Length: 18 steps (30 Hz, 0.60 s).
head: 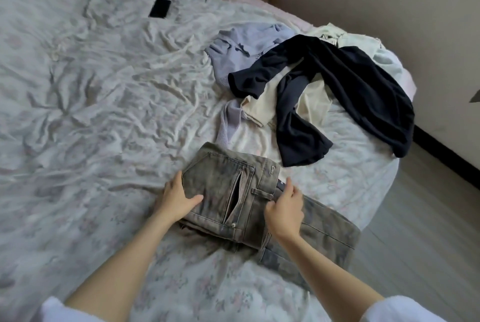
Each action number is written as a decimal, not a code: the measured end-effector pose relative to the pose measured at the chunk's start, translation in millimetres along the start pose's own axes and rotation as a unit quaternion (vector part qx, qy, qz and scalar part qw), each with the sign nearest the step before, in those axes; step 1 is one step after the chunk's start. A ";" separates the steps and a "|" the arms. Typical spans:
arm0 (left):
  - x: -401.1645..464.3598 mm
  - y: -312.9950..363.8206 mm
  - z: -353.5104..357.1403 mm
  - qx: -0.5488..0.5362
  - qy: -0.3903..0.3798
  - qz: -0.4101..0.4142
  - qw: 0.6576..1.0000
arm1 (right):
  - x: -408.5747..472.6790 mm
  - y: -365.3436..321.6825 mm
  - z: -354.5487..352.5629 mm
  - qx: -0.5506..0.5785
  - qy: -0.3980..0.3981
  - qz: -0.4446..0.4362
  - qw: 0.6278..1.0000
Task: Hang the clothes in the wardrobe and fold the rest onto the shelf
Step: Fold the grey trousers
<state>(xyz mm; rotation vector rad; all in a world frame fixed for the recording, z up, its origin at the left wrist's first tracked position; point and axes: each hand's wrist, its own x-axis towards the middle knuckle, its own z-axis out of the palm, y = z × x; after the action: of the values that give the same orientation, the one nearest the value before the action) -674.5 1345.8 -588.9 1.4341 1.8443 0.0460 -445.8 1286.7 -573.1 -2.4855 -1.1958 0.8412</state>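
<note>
White sleeves (55,308) lowest in view. Left hand (176,198) gripping folded jeans (233,191) at left edge; right hand (284,211) pinching waistband. Jeans on bed (91,114); heap of clothes (324,82) just beyond jeans; phone (160,8) well beyond.

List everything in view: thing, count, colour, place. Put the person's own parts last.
jeans: one pair, washed grey-brown, partly folded on the near part of the bed
dark garment: one, navy-black, draped over the pile on the right
lilac garment: one, pale lilac, at the pile's far-left side
cream garment: at least one, cream, under the dark one
phone: one, black, far on the bed
bed sheet: one, pale floral, wrinkled, covering the bed
floor: grey, right of the bed
left hand: gripping the jeans' left edge
right hand: at the waistband, fingers curled
</note>
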 end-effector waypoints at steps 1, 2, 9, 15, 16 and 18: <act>6.5 -3.0 -1.3 -0.031 -0.013 -0.005 0.999 | -1.3 -3.5 3.4 -0.038 0.027 -0.078 0.996; 13.3 -5.0 -2.4 -0.049 -0.025 -0.011 0.998 | -0.3 -8.0 8.1 -0.082 0.025 -0.143 0.986; 28.2 -8.3 -13.7 -0.102 -0.087 -0.076 0.988 | 11.4 -2.5 25.3 -0.151 -0.238 -0.128 0.951; 19.5 8.4 -25.8 -0.247 -0.150 -0.071 0.955 | 11.8 -6.9 16.0 -0.078 -0.293 -0.081 0.950; 16.8 14.1 -25.9 -0.242 -0.140 -0.054 0.959 | 12.3 -9.8 13.2 -0.049 -0.301 -0.066 0.950; 10.4 29.6 -24.2 -0.201 -0.076 -0.018 0.976 | 10.8 -12.8 5.4 0.011 -0.313 -0.042 0.949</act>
<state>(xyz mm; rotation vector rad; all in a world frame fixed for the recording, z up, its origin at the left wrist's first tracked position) -665.4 1375.3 -563.9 1.0899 1.6231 0.2692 -451.8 1303.1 -575.7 -2.1825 -1.4424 1.6846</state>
